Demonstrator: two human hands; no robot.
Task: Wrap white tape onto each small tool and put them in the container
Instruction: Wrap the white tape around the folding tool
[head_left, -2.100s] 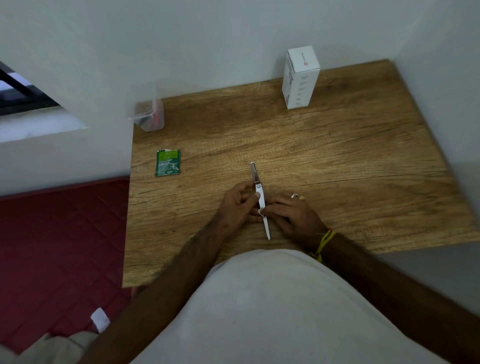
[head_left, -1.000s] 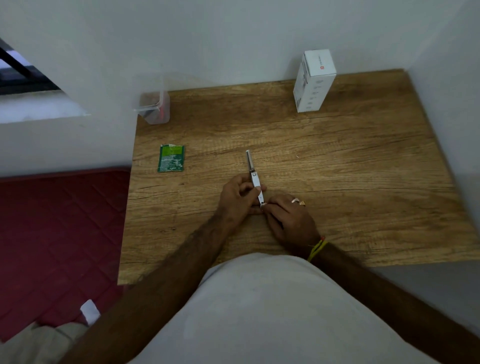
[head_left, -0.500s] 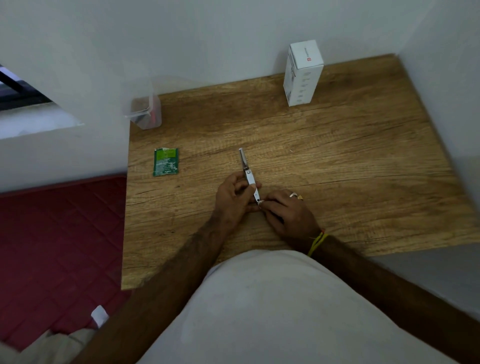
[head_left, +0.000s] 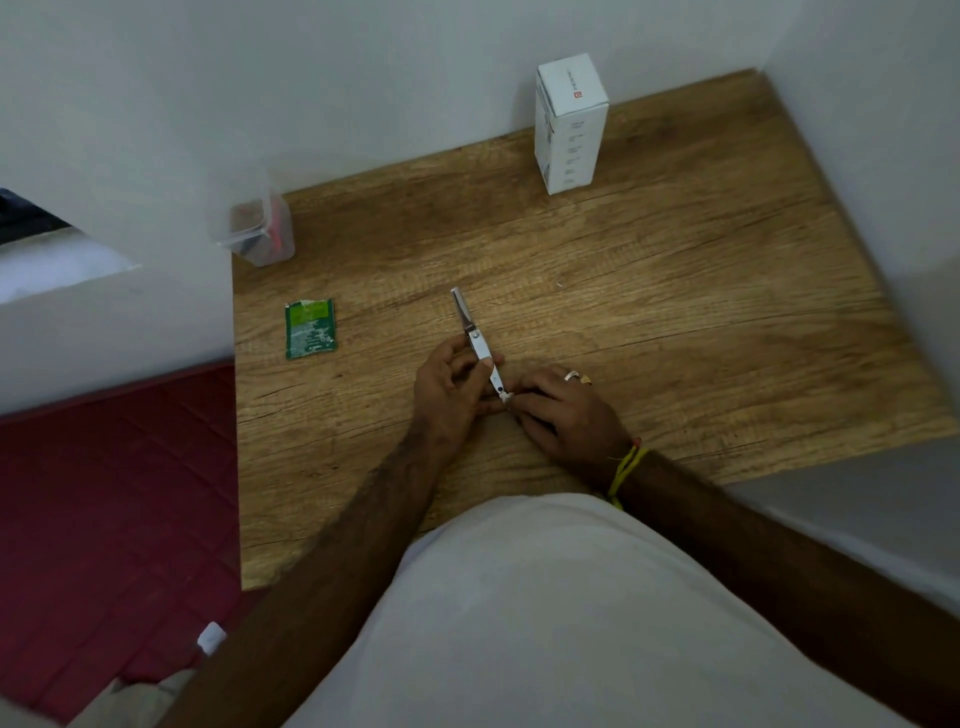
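Your left hand (head_left: 453, 387) has its grip closed around the middle of the small metal tool (head_left: 479, 345), holding it just above the worktop (head_left: 675, 312) with its far end pointing away from you; that keeps the near end free and steady for wrapping. Your right hand (head_left: 566, 410) pinches that near end, where a bit of white tape (head_left: 505, 398) shows between your fingertips, so this grip looks placed to press the tape down and wind it. How much tape is already on, you cannot tell from here. The clear container (head_left: 254, 223) stands at the far left corner, well apart from your hands, so the tool has a reach to travel once wrapped. A green packet (head_left: 309, 329) lies on the left, and a white box (head_left: 570, 124) stands upright by the back wall.
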